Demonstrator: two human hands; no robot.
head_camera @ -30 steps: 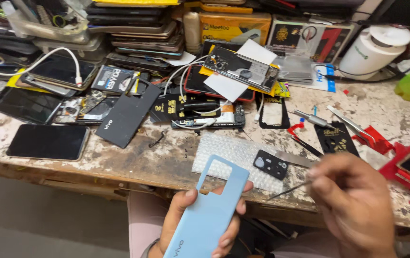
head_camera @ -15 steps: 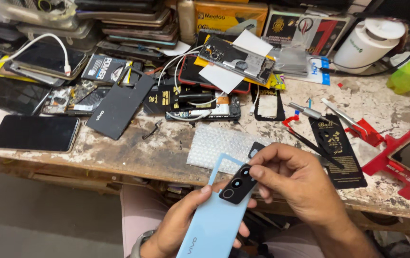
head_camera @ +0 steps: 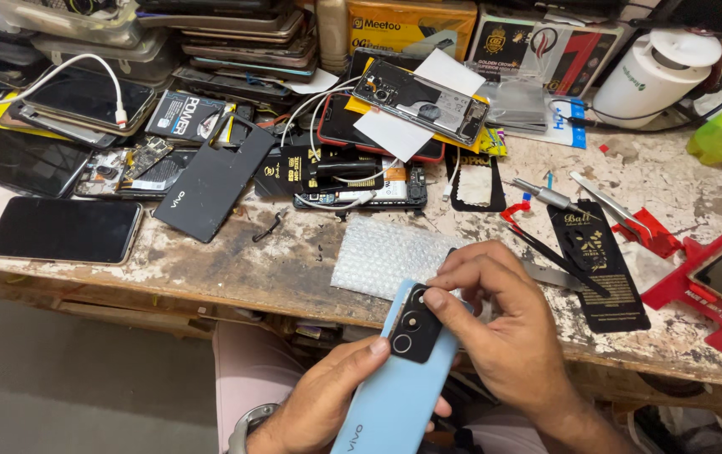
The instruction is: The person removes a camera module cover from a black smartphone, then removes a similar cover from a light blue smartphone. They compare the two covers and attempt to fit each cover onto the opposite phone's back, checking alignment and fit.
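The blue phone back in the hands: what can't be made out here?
Head view only:
- Blue cover: lower end cut off by the bottom edge.
- Camera module: whether it is fully seated, hidden by the right hand.
- Left hand: palm hidden behind the cover.

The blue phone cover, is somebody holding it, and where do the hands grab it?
Yes. The left hand grips the light blue phone back cover around its middle, from below. The right hand pinches the black camera module at the cover's top corner.
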